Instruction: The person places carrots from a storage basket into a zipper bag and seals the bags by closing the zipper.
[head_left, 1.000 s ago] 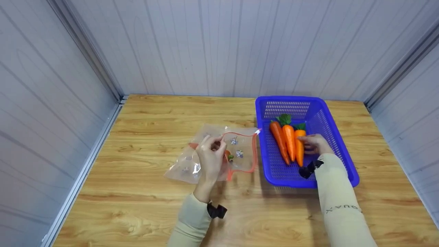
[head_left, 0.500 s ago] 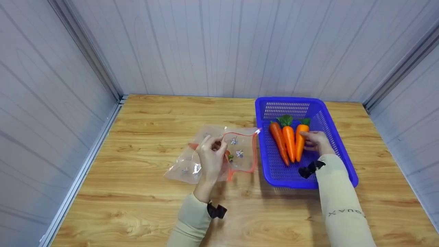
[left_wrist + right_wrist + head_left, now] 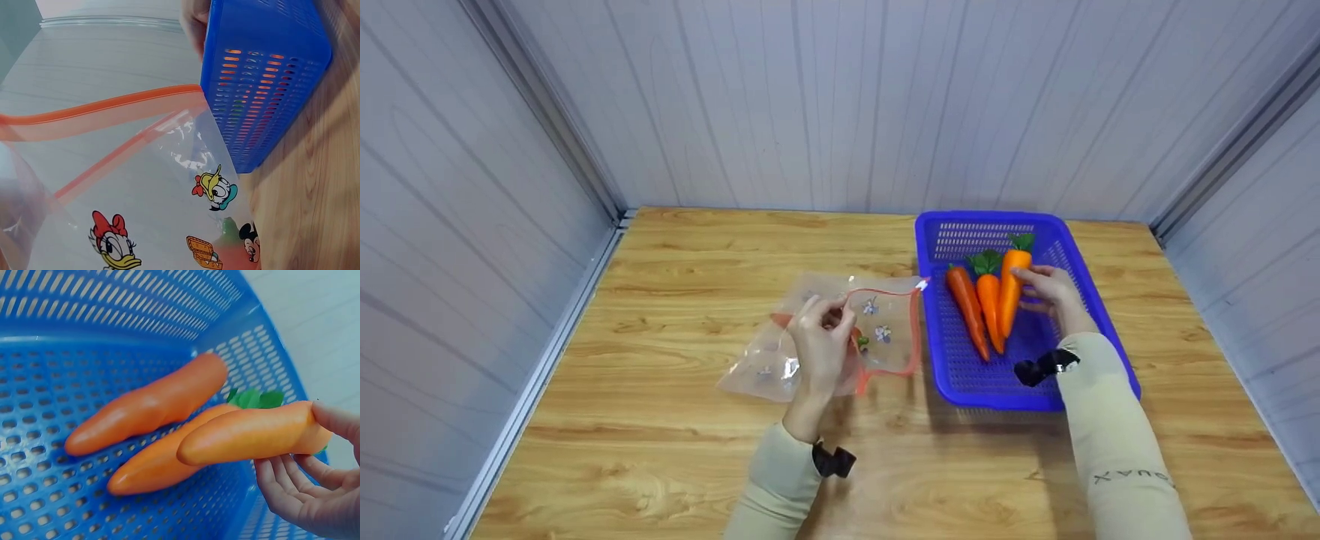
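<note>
My right hand (image 3: 1051, 291) grips a light orange carrot (image 3: 1015, 292) near its leafy top, thumb on one side and fingers on the other. In the right wrist view that carrot (image 3: 247, 436) is raised over two others. A brighter orange carrot (image 3: 988, 300) and a darker reddish one (image 3: 966, 304) lie in the blue basket (image 3: 990, 394). My left hand (image 3: 821, 341) pinches the edge of a clear zip bag (image 3: 896, 349) with an orange-red seal and cartoon prints. Inside the bag, an orange thing with a green top (image 3: 230, 230) shows partly; the hand and prints cover much of it.
The bag's mouth touches or nearly touches the basket's left rim (image 3: 928, 322). A wooden table (image 3: 660, 450) lies beneath everything. Pale panelled walls (image 3: 750, 105) stand at the back and on both sides.
My right hand has lifted the light orange carrot from the basket floor and shifted slightly up, away from me. My left hand and the bag have stayed nearly still.
</note>
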Demonstrator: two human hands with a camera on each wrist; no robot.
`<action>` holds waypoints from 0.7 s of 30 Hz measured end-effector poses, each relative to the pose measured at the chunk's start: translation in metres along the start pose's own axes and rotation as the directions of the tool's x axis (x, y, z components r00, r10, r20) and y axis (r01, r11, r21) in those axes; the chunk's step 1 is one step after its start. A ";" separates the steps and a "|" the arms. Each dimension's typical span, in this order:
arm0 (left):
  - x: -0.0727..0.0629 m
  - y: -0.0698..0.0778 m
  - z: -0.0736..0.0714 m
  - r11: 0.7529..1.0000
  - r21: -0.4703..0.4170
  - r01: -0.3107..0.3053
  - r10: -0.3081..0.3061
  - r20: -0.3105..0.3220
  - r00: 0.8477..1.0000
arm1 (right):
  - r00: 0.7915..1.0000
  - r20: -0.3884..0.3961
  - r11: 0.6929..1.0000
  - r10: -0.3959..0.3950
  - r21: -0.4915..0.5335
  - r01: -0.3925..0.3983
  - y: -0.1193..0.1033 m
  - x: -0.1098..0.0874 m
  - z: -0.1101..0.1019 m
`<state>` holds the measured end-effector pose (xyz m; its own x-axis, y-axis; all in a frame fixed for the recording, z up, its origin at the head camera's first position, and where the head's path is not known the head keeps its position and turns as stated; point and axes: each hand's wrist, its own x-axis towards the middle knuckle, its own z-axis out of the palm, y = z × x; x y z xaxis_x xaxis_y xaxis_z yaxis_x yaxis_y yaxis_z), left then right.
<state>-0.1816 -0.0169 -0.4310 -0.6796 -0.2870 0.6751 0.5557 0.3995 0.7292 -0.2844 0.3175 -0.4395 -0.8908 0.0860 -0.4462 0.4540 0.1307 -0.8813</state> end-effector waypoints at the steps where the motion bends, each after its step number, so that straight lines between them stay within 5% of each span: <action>1: 0.000 0.000 0.000 1.000 -0.005 0.000 0.000 0.000 1.000 | 1.000 0.008 1.000 -0.010 0.000 0.010 -0.003 -0.001 0.001; 11: 0.001 -0.001 0.002 1.000 0.006 -0.022 0.022 -0.012 1.000 | 0.980 0.129 0.986 -0.148 0.094 0.137 -0.026 -0.019 0.023; 21: 0.001 0.000 0.003 1.000 0.007 -0.006 0.006 -0.002 1.000 | 0.937 0.246 0.969 -0.249 0.052 0.243 -0.035 -0.042 0.045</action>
<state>-0.1836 -0.0147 -0.4304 -0.6754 -0.2861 0.6797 0.5562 0.4076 0.7242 -0.2635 0.2648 -0.3968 -0.9518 -0.1945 -0.2372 0.2220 0.0965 -0.9702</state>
